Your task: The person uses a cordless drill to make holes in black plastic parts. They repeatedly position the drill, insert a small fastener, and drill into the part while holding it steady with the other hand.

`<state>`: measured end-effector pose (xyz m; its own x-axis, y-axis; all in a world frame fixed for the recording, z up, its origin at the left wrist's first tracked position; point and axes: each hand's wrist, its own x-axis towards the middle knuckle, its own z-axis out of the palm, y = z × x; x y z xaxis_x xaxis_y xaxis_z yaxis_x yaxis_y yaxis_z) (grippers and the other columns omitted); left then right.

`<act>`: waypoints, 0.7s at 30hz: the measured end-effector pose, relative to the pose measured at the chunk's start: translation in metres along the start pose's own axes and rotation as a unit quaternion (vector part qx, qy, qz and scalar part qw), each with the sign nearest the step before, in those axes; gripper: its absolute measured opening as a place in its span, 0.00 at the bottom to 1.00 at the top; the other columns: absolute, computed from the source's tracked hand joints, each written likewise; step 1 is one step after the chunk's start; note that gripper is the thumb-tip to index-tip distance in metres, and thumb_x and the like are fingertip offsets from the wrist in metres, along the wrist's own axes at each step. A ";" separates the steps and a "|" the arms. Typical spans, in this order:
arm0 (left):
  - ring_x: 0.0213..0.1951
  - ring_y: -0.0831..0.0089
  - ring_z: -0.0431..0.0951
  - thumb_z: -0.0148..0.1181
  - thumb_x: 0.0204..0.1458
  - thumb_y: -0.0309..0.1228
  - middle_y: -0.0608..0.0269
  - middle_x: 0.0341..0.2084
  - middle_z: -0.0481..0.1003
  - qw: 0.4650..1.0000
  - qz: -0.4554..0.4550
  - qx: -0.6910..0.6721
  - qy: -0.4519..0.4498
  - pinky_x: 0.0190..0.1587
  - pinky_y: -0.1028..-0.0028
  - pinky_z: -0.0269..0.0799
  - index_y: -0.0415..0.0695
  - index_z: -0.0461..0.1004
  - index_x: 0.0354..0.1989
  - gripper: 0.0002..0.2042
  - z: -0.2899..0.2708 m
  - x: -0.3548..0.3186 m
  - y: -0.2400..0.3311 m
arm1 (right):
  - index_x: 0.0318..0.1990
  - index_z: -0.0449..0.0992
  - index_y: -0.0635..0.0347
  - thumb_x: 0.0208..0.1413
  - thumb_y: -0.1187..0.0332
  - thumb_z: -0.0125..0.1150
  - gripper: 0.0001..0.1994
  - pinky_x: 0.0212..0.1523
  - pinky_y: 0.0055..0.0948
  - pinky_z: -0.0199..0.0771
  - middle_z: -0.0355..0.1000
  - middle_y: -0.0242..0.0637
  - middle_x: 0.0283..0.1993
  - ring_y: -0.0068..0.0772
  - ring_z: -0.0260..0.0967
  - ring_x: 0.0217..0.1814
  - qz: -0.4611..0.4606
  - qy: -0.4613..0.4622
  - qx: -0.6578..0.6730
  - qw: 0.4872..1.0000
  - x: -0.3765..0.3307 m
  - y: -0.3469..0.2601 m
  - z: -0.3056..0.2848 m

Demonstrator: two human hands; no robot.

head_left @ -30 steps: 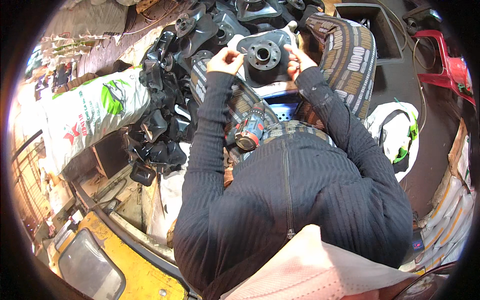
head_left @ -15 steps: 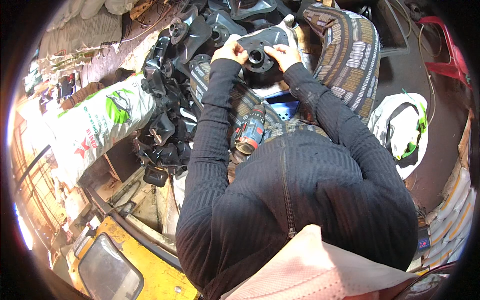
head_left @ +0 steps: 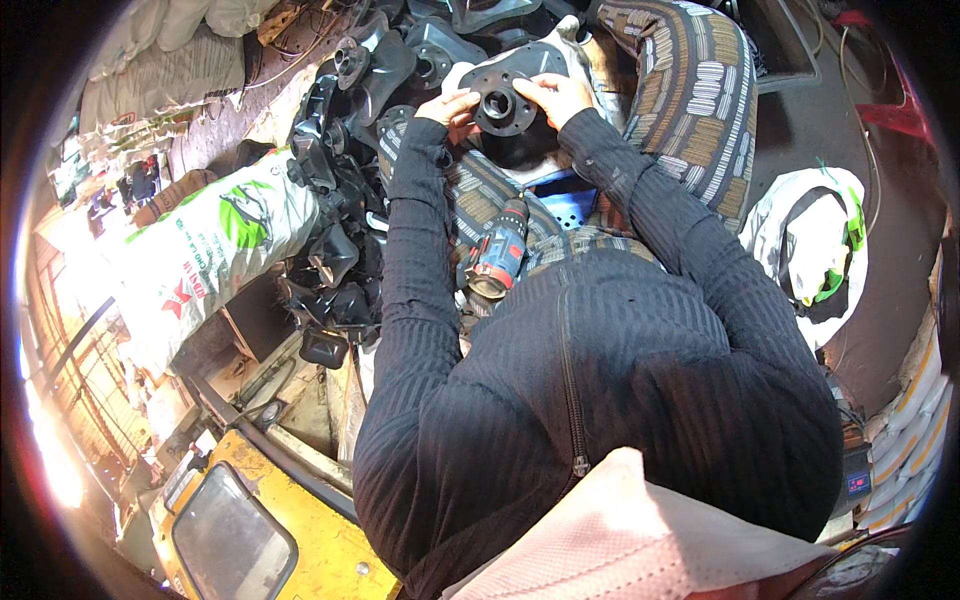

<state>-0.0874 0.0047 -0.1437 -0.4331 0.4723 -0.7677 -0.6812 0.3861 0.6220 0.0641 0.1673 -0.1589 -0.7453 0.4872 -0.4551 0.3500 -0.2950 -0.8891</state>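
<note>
Both hands, the left hand [head_left: 452, 106] and right hand [head_left: 556, 96], are clamped on the edges of a black round flanged part [head_left: 503, 102] held up before the knees. A cordless drill [head_left: 497, 252] rests on the lap, and black parts [head_left: 335, 250] are piled just left.

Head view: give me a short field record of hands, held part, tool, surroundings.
left hand: left hand grips the left edge of the black flanged part
right hand: right hand grips its right edge
held part: dark plate, round centre hole facing up
tool: cordless drill lies on the lap, untouched
left side: pile of black parts, white sack
right side: striped cushion
</note>
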 end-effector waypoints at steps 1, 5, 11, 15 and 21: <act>0.40 0.72 0.74 0.63 0.46 0.31 0.66 0.37 0.75 1.000 -0.001 0.004 -0.003 0.40 0.68 0.70 0.45 0.72 0.43 0.15 0.000 0.002 -0.002 | 0.35 0.78 0.64 0.45 0.53 0.64 0.21 0.40 0.25 0.68 0.76 0.38 0.32 0.26 0.71 0.35 0.010 0.003 0.002 1.000 0.001 0.002 0.001; 0.39 0.73 0.74 0.63 0.46 0.32 0.66 0.37 0.76 1.000 0.001 -0.014 -0.012 0.39 0.70 0.71 0.44 0.72 0.43 0.15 -0.001 0.005 -0.004 | 0.35 0.78 0.63 0.46 0.52 0.63 0.20 0.39 0.25 0.69 0.76 0.38 0.31 0.27 0.71 0.34 -0.020 0.009 -0.010 1.000 0.006 0.011 0.004; 0.40 0.74 0.74 0.63 0.46 0.34 0.66 0.37 0.76 1.000 0.001 0.014 -0.011 0.38 0.72 0.71 0.45 0.72 0.43 0.16 -0.004 0.008 -0.005 | 0.35 0.78 0.62 0.45 0.51 0.63 0.20 0.37 0.26 0.69 0.75 0.38 0.30 0.27 0.71 0.33 -0.039 0.019 -0.016 0.999 0.011 0.022 0.006; 0.39 0.74 0.74 0.62 0.47 0.36 0.67 0.37 0.76 1.000 0.021 0.008 -0.004 0.36 0.72 0.70 0.45 0.72 0.43 0.16 -0.001 0.010 -0.010 | 0.34 0.78 0.61 0.44 0.51 0.64 0.20 0.34 0.26 0.70 0.75 0.37 0.27 0.27 0.71 0.29 -0.048 0.036 -0.045 0.997 0.013 0.026 0.005; 0.37 0.75 0.75 0.60 0.50 0.38 0.62 0.37 0.75 0.992 0.082 0.045 0.084 0.32 0.75 0.71 0.40 0.70 0.48 0.20 0.007 -0.008 -0.016 | 0.33 0.79 0.61 0.43 0.50 0.64 0.21 0.34 0.26 0.71 0.75 0.37 0.26 0.26 0.72 0.29 -0.056 0.059 -0.090 0.993 0.016 0.025 0.003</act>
<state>-0.0687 0.0006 -0.1467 -0.6310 0.3998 -0.6648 -0.5413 0.3869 0.7465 0.0591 0.1654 -0.1883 -0.7175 0.6044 -0.3462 0.3728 -0.0866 -0.9238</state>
